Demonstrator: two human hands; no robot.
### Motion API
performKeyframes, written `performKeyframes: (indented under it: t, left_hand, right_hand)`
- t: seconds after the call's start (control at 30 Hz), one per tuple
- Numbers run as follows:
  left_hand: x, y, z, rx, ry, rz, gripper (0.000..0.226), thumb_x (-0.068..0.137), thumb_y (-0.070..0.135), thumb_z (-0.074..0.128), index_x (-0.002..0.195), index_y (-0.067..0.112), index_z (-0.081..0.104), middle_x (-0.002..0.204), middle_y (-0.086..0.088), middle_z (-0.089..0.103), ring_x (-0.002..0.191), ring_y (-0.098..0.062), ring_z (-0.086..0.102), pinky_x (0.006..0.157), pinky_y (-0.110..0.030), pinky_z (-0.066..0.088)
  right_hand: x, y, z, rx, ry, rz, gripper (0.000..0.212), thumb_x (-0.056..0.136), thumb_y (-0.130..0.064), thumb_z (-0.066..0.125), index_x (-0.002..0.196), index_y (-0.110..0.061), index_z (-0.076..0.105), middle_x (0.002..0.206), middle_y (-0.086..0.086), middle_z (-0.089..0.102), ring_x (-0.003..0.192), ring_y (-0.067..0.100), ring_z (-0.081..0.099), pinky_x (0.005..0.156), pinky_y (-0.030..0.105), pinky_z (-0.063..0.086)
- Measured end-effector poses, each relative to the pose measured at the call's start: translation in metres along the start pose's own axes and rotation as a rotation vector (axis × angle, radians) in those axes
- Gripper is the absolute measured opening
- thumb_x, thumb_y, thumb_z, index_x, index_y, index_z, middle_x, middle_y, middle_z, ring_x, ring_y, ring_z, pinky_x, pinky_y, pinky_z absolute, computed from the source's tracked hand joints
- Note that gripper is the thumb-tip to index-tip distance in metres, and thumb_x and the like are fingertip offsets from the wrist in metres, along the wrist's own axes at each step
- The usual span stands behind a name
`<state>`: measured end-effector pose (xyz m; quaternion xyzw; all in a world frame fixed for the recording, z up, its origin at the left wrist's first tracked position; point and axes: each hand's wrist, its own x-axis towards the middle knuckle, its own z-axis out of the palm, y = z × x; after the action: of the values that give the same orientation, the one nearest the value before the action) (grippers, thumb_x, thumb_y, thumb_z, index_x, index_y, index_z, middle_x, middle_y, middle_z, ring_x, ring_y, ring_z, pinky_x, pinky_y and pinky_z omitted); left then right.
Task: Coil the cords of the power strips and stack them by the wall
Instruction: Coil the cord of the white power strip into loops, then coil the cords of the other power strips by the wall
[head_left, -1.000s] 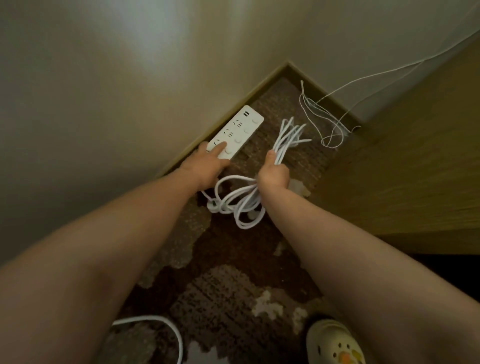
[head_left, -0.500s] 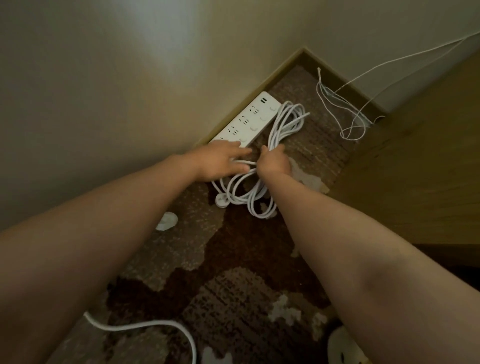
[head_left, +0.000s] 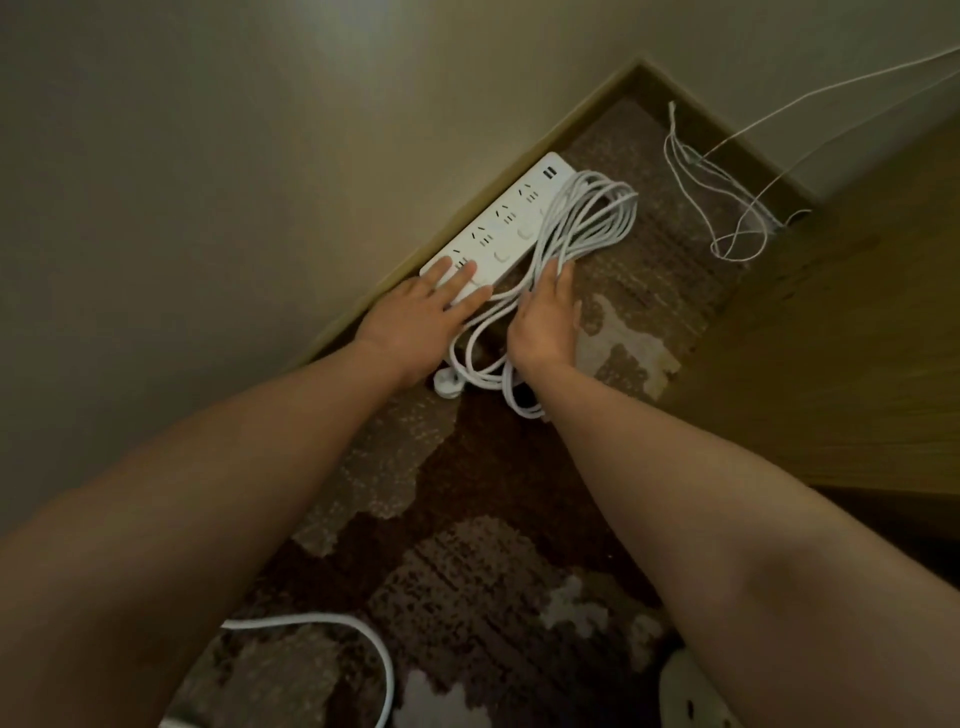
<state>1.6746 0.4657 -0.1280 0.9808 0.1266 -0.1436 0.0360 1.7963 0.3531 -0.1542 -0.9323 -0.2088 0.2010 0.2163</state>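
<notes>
A white power strip (head_left: 511, 221) lies flat on the patterned carpet along the skirting of the left wall. Its white cord (head_left: 587, 221) lies in a long coil beside it, with loops trailing back between my wrists to the plug (head_left: 447, 387). My left hand (head_left: 421, 317) rests flat on the near end of the strip, fingers straight. My right hand (head_left: 545, 314) lies flat on the near part of the coil, fingers extended over the strands.
A wooden cabinet side (head_left: 831, 338) rises on the right. Thin white wires (head_left: 727, 208) hang into the corner behind the strip. Another thick white cord (head_left: 358, 639) curves across the carpet near my feet. A light shoe (head_left: 691, 696) shows at the bottom right.
The coil has been laid down beside the strip. My right hand went from gripping the bundle to lying flat on it; my left hand slid onto the strip's near end.
</notes>
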Motion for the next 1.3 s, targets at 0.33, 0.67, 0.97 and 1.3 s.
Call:
performKeyframes:
  t: [0.33,0.67,0.97,1.3]
  left_hand:
    - [0.001,0.005,-0.016,-0.214,-0.053,-0.089,0.079,0.093,0.002,0.040,0.150,0.031,-0.006,0.160,0.004,-0.011,0.147,-0.019,-0.008,0.117,-0.034,0.018]
    - [-0.156,-0.008,-0.011,-0.425,0.034,-0.237,0.057,0.089,0.002,0.043,0.144,0.019,0.040,0.153,-0.005,0.034,0.139,-0.019,0.034,0.114,-0.030,0.028]
    - [-0.431,0.000,0.004,-0.403,-0.191,-0.858,0.048,0.089,0.014,0.047,0.137,0.023,0.047,0.137,-0.008,0.052,0.120,-0.028,0.054,0.096,-0.038,0.046]
    - [-0.623,0.031,0.086,-0.702,-0.258,-1.352,0.073,0.087,0.043,0.060,0.149,0.022,0.026,0.154,-0.012,0.029,0.133,-0.033,0.040,0.108,-0.036,0.036]
  right_hand:
    - [0.007,-0.013,-0.044,0.041,-0.012,0.072,0.045,0.103,-0.024,0.031,0.146,-0.017,0.043,0.155,0.008,0.037,0.143,0.028,0.031,0.117,0.046,0.025]
    - [-0.094,-0.092,-0.025,0.248,-0.157,-0.617,0.026,0.079,-0.021,0.039,0.075,-0.018,0.065,0.072,0.007,0.064,0.073,0.031,0.059,0.064,0.037,0.046]
    - [-0.292,-0.199,0.054,0.001,-0.783,-1.392,0.024,0.085,-0.020,0.046,0.092,-0.012,0.069,0.093,0.015,0.071,0.087,0.038,0.064,0.069,0.042,0.049]
    - [-0.450,-0.184,0.171,-0.710,-1.055,-1.668,0.069,0.092,-0.055,0.052,0.153,-0.037,0.026,0.164,0.003,0.014,0.147,0.033,0.018,0.113,0.051,0.026]
